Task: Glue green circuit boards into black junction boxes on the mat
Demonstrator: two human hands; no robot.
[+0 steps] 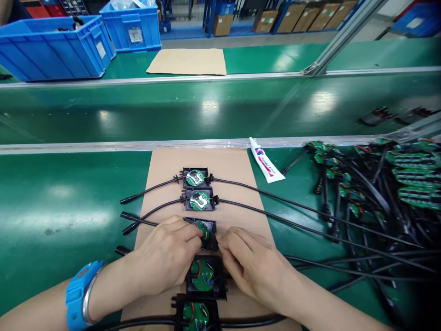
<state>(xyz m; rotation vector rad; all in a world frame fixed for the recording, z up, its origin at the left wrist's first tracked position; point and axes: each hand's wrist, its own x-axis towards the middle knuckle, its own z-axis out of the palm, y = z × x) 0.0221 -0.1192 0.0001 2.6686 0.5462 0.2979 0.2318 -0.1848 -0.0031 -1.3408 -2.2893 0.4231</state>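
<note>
Several open black plastic housings with round green circuit boards lie in a column on a cardboard sheet (165,161). At the middle housing (211,243), my left hand (168,253) is closed at the left edge, fingertips over its circuit board (204,229). My right hand (255,266) pinches at the housing's right side, where a black cable joins; its fingertips hide the joint. Two housings (195,178) (200,200) farther away carry boards with a white patch. Nearer me, another housing (206,277) and the nearest housing (196,315) show red and blue wires.
A white-and-red tube (265,161) lies right of the cardboard. Heaped boards (418,177) and black cables (375,193) fill the right side. Beyond the metal rail (103,146) stand blue bins (55,50) (132,27) and a flat cardboard piece (189,62).
</note>
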